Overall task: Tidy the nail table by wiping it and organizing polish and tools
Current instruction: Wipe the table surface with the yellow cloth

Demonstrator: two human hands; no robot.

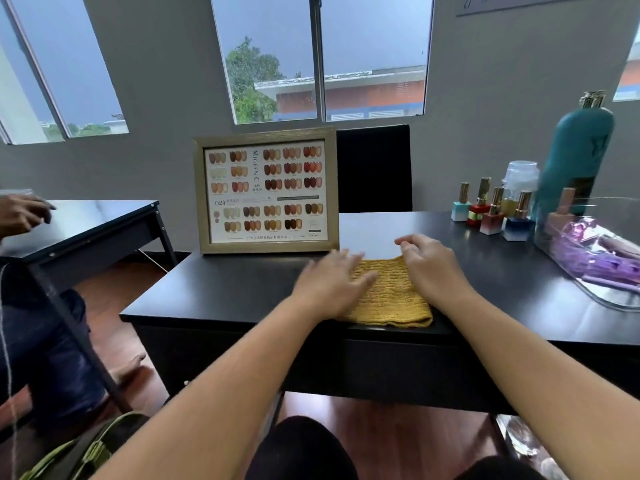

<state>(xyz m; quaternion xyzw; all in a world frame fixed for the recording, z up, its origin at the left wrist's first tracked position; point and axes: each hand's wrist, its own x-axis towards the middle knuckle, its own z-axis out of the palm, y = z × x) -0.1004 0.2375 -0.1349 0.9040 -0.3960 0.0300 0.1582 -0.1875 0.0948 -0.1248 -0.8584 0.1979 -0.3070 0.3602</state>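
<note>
Both hands, left hand [329, 284] and right hand [433, 268], lie flat and open-fingered on the yellow cloth [384, 296] at the desk [225, 292] front edge, holding nothing, so it looks like folding's done and the bottles need sorting next.

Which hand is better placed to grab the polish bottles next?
Probably the right hand: it is at the right edge of the yellow cloth, on the side nearer the polish bottles. The left hand would have to cross over it.

Left hand [332, 287], right hand [433, 268] on cloth [389, 301]
</note>
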